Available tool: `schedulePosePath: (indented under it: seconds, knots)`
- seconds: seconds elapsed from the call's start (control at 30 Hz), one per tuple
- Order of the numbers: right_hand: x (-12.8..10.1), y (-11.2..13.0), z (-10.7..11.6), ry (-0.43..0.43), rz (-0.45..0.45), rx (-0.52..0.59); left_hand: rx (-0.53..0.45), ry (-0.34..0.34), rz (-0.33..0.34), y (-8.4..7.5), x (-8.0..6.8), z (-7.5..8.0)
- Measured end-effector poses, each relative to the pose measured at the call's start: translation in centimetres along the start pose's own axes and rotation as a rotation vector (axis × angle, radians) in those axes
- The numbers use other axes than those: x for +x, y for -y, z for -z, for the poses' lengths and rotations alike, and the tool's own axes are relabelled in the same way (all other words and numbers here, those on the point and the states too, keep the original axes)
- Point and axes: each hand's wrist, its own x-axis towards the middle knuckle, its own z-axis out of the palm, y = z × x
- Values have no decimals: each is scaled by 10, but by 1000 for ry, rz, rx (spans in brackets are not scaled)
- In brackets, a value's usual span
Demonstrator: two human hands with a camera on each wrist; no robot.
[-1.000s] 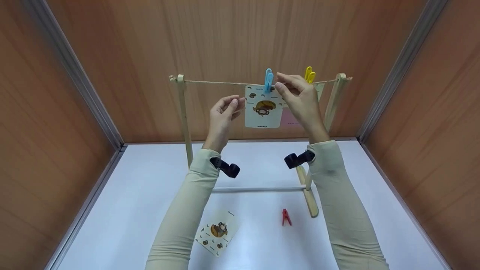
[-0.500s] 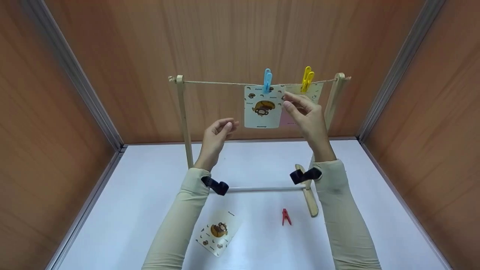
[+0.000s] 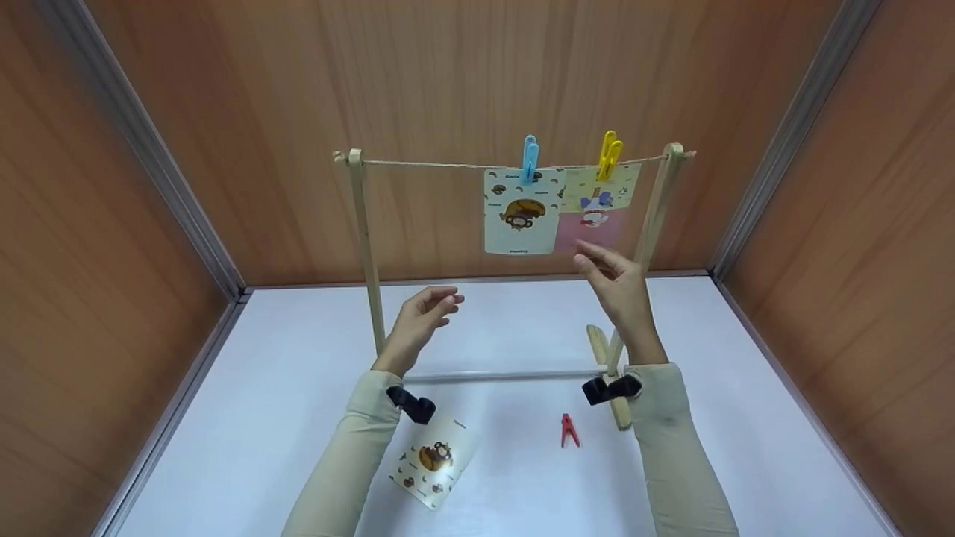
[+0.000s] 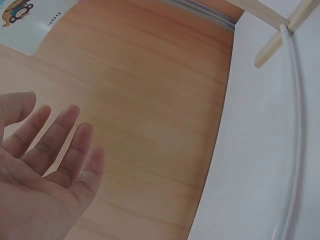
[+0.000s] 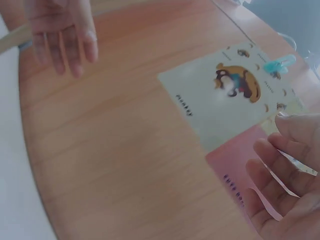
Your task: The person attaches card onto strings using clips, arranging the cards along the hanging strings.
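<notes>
A white monkey card (image 3: 520, 231) hangs upside down from a string (image 3: 433, 163), held by a blue clothespin (image 3: 530, 158). Right of it a yellow clothespin (image 3: 609, 156) holds a yellow-and-pink card (image 3: 623, 195), partly behind the monkey card. My left hand (image 3: 419, 324) is in the air left of and below the cards, fingers loosely bent, holding nothing. Just below the pink card is my right hand (image 3: 618, 287), its fingers relaxed with nothing between them. In the right wrist view the monkey card (image 5: 200, 100) and pink card (image 5: 235, 155) appear beyond the fingers.
The string runs between a left wooden post (image 3: 365, 246) and a right wooden post (image 3: 658, 209), joined low by a white rod (image 3: 515, 375). On the white table (image 3: 746, 418) lie another monkey card (image 3: 435, 459) and a red clothespin (image 3: 569, 431). Wood-grain panels enclose the space.
Both hands have come down away from the string, the left also slightly leftward. The right hand has left the blue clothespin's side, uncovering the yellow-and-pink card. The cards still hang.
</notes>
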Motion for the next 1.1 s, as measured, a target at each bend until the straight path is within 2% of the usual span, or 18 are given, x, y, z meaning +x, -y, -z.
schedulePosePath:
  seconds: [0.3, 0.57, 0.83, 0.93, 1.1]
  knots:
    - [-21, -36, -2, -3, -79, 25, 73, 0, 89, 42, -18, 8]
    - [-38, -70, -3, -10, -160, 32, 154, -17, 171, 72, -28, 16]
    - [-55, -96, -5, -2, -270, 9, 203, -23, 224, 88, -44, 17]
    - [-61, -105, -7, 5, -292, -11, 229, -2, 253, 101, -46, 19]
    - [-72, -121, -9, 2, -315, -36, 285, 37, 266, 109, -54, 21]
